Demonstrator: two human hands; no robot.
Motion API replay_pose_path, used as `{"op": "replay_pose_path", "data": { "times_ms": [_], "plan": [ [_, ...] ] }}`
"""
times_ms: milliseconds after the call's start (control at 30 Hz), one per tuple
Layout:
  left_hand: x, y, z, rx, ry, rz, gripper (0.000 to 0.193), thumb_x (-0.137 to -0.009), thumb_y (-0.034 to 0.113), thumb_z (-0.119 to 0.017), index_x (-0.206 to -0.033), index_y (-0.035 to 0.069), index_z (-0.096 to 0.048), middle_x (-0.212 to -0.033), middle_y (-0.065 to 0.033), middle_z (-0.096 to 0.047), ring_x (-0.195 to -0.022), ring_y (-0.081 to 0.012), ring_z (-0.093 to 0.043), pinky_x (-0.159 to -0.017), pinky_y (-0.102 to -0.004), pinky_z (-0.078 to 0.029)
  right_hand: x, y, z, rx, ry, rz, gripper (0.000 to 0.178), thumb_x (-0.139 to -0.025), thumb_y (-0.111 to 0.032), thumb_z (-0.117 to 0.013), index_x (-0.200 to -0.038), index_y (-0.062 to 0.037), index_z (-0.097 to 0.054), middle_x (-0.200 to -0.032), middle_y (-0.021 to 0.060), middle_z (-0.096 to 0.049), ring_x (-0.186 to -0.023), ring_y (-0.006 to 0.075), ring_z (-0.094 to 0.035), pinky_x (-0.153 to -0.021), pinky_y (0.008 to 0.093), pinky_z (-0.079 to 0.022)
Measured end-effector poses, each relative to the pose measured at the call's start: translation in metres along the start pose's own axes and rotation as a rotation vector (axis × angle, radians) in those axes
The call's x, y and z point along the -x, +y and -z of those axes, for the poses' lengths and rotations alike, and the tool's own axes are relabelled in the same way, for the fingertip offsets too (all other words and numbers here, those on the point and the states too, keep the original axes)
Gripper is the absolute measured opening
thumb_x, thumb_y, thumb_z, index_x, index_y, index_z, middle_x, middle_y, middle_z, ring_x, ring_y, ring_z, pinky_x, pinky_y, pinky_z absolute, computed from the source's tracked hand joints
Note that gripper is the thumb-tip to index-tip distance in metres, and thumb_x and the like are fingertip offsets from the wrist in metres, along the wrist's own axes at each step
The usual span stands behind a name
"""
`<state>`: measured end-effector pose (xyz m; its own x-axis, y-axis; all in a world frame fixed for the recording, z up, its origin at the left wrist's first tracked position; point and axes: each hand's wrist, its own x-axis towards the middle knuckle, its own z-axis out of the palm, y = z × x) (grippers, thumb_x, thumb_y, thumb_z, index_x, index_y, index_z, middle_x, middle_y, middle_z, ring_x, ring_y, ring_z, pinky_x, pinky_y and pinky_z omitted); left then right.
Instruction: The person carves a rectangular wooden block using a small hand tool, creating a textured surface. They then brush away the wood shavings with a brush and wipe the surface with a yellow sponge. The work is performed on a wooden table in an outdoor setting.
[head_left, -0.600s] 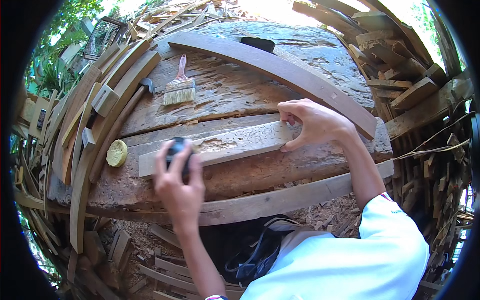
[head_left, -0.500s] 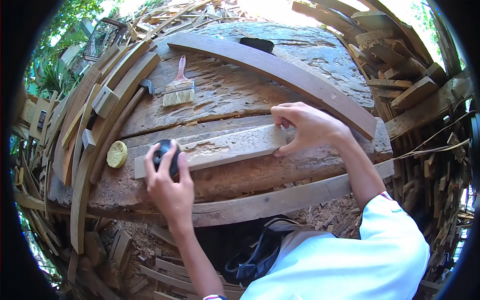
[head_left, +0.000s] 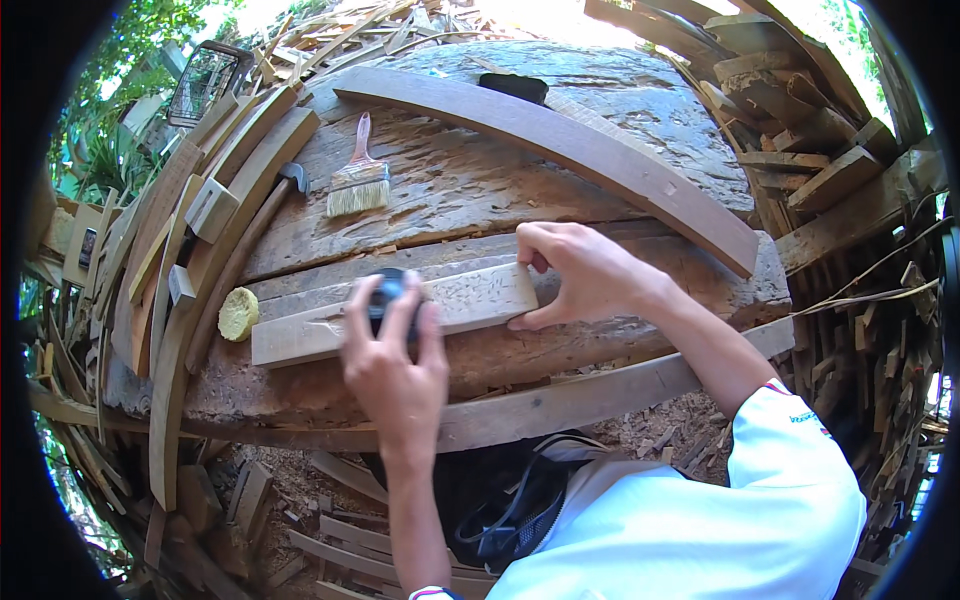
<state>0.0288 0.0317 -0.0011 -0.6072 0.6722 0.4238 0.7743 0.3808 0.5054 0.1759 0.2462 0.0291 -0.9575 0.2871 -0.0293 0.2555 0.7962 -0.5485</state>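
A pale, worn wooden board (head_left: 482,297) lies across the rough timber bench, its top pitted and chipped. My left hand (head_left: 398,375) grips a round black object (head_left: 384,292) against the middle of the board; motion smears it, and its kind is unclear. At the board's right end is my right hand (head_left: 592,272), thumb on the near side and curled fingers on the far side. Left of the board sits a round yellowish pad-like piece (head_left: 238,314). Farther back lies a flat paintbrush (head_left: 359,178) with pale bristles.
A long curved brown plank (head_left: 560,160) crosses the bench's far side, near a black object (head_left: 514,87). Several wooden strips and a hammer (head_left: 292,178) lie along the left. Another plank (head_left: 590,385) runs along the near edge. Scrap wood is piled at the right (head_left: 800,120).
My left hand has moved right along the board with the round black object. The board and my right hand have shifted slightly left.
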Motion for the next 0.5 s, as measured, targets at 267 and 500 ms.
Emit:
{"op": "replay_pose_path", "data": {
  "times_ms": [267,500],
  "plan": [
    [-0.005,0.004,0.014,0.028,-0.103,-0.096,0.03,-0.098,0.025,-0.079,-0.127,0.017,-0.081,-0.139,-0.014,-0.069,-0.123,-0.0345,-0.07,-0.108,-0.0457,-0.055,0.004,0.007,-0.003,-0.01,0.003,0.046,0.065,-0.077,-0.044,-0.095,-0.106,-0.0005,-0.057,-0.101,0.0182,-0.069,-0.099,0.0381,-0.07,-0.085,0.0462,-0.056],
    [-0.001,-0.053,0.042,-0.102,0.185,0.245,0.023,-0.103,0.022,-0.073,-0.123,0.015,-0.083,-0.138,-0.0117,-0.069,-0.118,-0.0332,-0.073,-0.101,-0.0459,-0.062,0.001,-0.004,-0.017,-0.023,0.047,0.065,0.066,-0.078,-0.045,-0.096,-0.108,-0.0024,-0.055,-0.102,0.0166,-0.068,-0.098,0.0343,-0.069,-0.085,0.0444,-0.056]
  ]
}}
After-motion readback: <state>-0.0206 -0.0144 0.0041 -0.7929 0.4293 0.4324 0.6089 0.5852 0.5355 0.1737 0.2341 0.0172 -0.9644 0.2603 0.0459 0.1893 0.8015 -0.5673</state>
